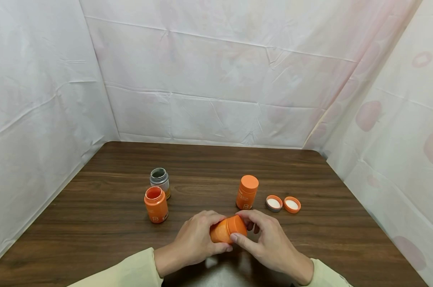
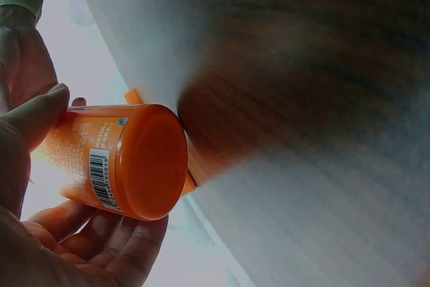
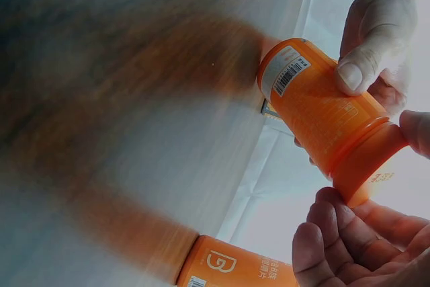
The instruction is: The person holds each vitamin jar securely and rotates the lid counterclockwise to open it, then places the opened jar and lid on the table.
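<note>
Tilted over the near part of the table is an orange bottle, its orange cap pointing right. My left hand grips the bottle's body, thumb on one side and fingers on the other. In the left wrist view the bottle's round base and a barcode label show. My right hand holds the cap by its edge, with the thumb and fingertips on opposite sides. The cap sits on the bottle's neck in the right wrist view.
A capped orange bottle stands just beyond my right hand. To the left stand an uncapped orange bottle and an uncapped grey bottle. Two loose caps, one grey-rimmed and one orange, lie inside up at right. White sheeting surrounds the table.
</note>
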### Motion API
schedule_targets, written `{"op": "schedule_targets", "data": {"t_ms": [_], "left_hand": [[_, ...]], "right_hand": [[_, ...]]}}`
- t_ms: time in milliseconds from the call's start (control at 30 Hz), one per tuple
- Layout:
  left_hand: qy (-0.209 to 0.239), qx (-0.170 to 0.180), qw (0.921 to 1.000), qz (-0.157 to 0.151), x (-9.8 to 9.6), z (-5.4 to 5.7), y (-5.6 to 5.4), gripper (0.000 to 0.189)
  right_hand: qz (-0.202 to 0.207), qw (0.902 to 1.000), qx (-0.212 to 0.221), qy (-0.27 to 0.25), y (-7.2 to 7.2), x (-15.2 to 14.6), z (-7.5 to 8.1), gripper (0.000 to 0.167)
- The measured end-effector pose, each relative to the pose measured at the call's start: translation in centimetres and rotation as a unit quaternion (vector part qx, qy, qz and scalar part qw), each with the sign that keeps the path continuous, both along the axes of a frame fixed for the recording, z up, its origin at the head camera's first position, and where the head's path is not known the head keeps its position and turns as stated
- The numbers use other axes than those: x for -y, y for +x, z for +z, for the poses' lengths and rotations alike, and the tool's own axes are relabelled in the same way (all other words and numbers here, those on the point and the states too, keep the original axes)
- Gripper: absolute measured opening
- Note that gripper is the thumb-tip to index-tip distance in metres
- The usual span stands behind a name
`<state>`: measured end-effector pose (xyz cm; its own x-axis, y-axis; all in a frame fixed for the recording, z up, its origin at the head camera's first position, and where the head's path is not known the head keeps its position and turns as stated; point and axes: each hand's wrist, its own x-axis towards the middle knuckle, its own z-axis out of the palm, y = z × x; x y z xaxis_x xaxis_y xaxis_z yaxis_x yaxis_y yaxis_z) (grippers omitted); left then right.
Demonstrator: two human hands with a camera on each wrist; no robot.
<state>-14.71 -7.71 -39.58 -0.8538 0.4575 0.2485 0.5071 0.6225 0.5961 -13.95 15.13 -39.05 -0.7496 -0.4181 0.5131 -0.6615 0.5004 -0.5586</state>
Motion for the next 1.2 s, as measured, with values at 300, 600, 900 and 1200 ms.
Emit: {"op": "schedule_targets", "data": {"t_ms": [300, 600, 900, 1200], "left_hand": [[0.003, 0.018, 0.9998, -0.005, 0.07, 0.22, 0.04, 0.040], [0.011, 0.018, 0.9997, -0.009, 0.08, 0.25, 0.03, 0.038], [0.018, 0.019, 0.9995, -0.015, 0.14, 0.20, 0.00, 0.036], [0.027, 0.020, 0.9992, -0.020, 0.12, 0.16, -0.09, 0.035]], "right_hand": [[0.012, 0.9999, 0.001, 0.005, 0.03, -0.19, 0.07, 0.034], [0.032, 0.9993, -0.018, 0.009, -0.13, -0.33, 0.20, 0.038], [0.046, 0.9988, -0.010, 0.014, -0.28, -0.49, 0.32, 0.040], [0.061, 0.9979, -0.013, 0.018, -0.44, -0.64, 0.45, 0.041]]}}
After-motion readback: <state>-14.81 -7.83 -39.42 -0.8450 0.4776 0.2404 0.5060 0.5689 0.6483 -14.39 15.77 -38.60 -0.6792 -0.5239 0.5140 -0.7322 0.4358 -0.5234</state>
